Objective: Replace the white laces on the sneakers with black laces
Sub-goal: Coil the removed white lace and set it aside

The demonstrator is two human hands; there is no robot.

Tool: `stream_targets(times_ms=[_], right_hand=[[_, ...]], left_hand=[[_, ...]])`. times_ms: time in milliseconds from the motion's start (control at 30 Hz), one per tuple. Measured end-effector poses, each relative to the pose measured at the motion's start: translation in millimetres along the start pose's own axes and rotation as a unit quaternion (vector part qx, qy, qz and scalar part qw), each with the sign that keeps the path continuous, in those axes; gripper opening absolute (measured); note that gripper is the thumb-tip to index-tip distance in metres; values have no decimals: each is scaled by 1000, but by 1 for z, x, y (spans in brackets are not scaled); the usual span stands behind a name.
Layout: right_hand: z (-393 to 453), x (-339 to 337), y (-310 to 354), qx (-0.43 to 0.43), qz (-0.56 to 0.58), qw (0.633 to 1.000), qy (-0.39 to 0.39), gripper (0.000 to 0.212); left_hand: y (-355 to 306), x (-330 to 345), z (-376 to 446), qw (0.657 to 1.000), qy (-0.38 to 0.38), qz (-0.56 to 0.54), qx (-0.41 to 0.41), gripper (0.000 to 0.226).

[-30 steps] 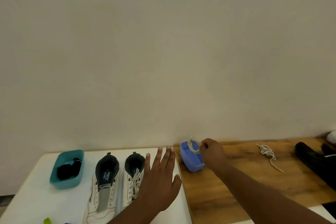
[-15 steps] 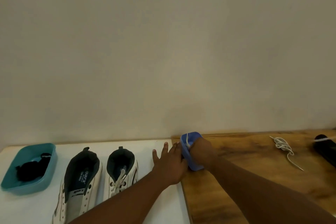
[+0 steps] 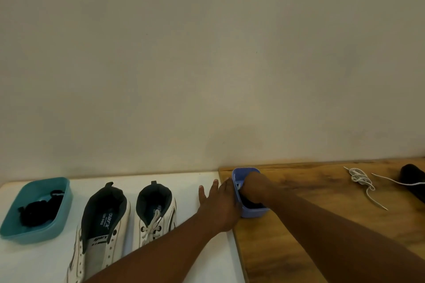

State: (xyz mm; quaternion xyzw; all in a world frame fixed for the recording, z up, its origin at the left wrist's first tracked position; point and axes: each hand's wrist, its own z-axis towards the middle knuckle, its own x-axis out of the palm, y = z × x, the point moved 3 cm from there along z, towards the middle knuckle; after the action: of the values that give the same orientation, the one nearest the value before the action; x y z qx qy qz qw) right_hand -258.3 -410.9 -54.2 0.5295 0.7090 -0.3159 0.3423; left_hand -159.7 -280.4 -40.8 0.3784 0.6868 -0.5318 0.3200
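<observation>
- Left hand: a second ago it hovered flat over the white table; now it lies with straight fingers against the left wall of the blue box, bracing it. It holds nothing.
- Right hand: a second ago it held a loop of white lace above the box rim; now it is pushed down inside the box, knuckles up. A sliver of white shows at the box wall beside it. Fingers hidden, so whether they grip the lace or have let go cannot be told.
- Judgement: the pulled white lace is being stowed in the blue box; one shoe's removal step looks finished.
- Left shoe: eyelets bare, ready for black lace. Lies well left of both hands.
- Right shoe: white lace still threaded; it lies just left of the left forearm.
- Teal tray: holds the black laces, at the far left of the table, well apart from either hand.
- Far right on the wood top: a loose white cord, beside a dark object cut by the frame edge.
</observation>
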Motion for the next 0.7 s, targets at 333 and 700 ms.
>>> stream_targets(times_ms=[333, 700], right_hand=[[-51, -18, 0, -51, 144, 981, -120, 27], [-74, -19, -3, -67, 255, 928, -264, 22]], left_hand=[[0, 11, -2, 999, -30, 12, 6, 74], [-5, -9, -20, 988, -99, 112, 39, 80]])
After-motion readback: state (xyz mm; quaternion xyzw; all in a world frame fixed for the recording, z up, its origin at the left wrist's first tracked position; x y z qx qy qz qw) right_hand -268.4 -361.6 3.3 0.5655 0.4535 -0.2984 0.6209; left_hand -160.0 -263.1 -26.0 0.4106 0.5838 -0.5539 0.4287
